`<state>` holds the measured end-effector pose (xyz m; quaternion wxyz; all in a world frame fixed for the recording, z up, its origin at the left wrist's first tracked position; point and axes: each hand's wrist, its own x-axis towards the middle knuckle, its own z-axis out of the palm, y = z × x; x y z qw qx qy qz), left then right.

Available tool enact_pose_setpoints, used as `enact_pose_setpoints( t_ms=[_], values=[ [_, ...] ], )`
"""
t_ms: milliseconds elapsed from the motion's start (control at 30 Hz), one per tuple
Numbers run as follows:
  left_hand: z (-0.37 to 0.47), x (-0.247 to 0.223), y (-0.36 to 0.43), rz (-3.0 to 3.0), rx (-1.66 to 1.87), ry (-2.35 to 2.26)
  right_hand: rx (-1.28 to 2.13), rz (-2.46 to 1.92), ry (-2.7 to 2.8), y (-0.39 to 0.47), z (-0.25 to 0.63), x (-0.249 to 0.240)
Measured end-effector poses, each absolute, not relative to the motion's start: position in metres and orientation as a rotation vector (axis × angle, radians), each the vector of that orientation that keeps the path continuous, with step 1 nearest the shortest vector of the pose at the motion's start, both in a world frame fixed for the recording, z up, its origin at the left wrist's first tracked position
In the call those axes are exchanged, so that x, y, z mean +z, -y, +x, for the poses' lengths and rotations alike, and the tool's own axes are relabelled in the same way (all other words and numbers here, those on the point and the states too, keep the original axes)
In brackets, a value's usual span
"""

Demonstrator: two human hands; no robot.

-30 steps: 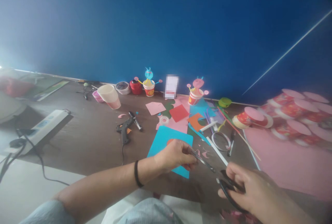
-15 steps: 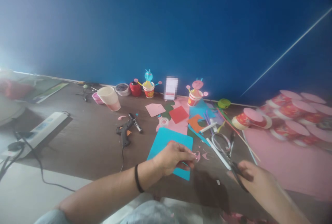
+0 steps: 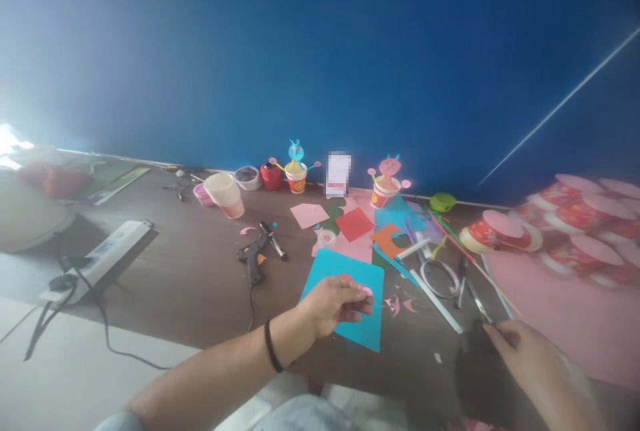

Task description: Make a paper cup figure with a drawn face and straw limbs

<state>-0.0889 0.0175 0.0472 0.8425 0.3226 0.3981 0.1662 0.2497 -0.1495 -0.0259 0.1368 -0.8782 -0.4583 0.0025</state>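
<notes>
Between the thumb and fingers of my left hand (image 3: 333,308) is a small pink paper piece (image 3: 368,292). That hand is over a bright blue sheet (image 3: 345,261), with a bit of orange-red showing behind it. My right hand (image 3: 527,358) is closed at the near end of a pair of scissors (image 3: 481,304), whose metal part points away from me; the handles are mostly hidden by the fingers. Curved pink paper scraps (image 3: 393,304) lie between the two hands. A white stick (image 3: 437,301) and a roll of tape (image 3: 440,278) lie left of the scissors.
A black glue gun (image 3: 256,254) with its cord lies at left, near a white power strip (image 3: 103,261). Two decorated paper-cup figures (image 3: 297,179) stand by the blue wall. A white cup (image 3: 225,194) stands further left. Red cups with pink discs (image 3: 595,254) are piled at right.
My right hand has shifted right and away from the left, the scissors moving with it beside the tape roll. My left hand has turned slightly, with the pink piece still in its fingers.
</notes>
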Motion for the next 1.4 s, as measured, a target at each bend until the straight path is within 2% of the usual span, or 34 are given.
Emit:
enact_pose_setpoints(
  t_ms=[167, 367, 600, 833, 1133, 1233, 1400],
  values=[
    [-0.1, 0.037, -0.034, 0.771, 0.32, -0.87, 0.147, -2.329, 1.546, 0.112, 0.148, -0.004],
    [-0.116, 0.016, -0.066, 0.95, 0.276, -0.969, 0.314, -1.892, 1.925, 0.082, 0.056, -0.01],
    [-0.112, 0.005, -0.089, 1.289, 0.329, -0.995, 0.196, -1.845, 1.946, 0.067, 0.051, -0.004],
    [-0.108, -0.003, -0.095, 1.401, 0.325, -1.004, 0.447, -1.681, 2.236, 0.088, 0.061, -0.008],
    [-0.098, 0.002, -0.078, 1.352, 0.285, -0.958, 0.505, -1.58, 2.34, 0.086, 0.089, 0.001],
    [-0.1, -0.002, -0.071, 1.344, 0.282, -0.969, 0.517, -1.559, 2.212, 0.085, 0.09, -0.001],
    [-0.102, -0.005, -0.061, 1.395, 0.285, -0.955, 0.624, -1.755, 1.628, 0.054, 0.081, -0.001]
  ],
)
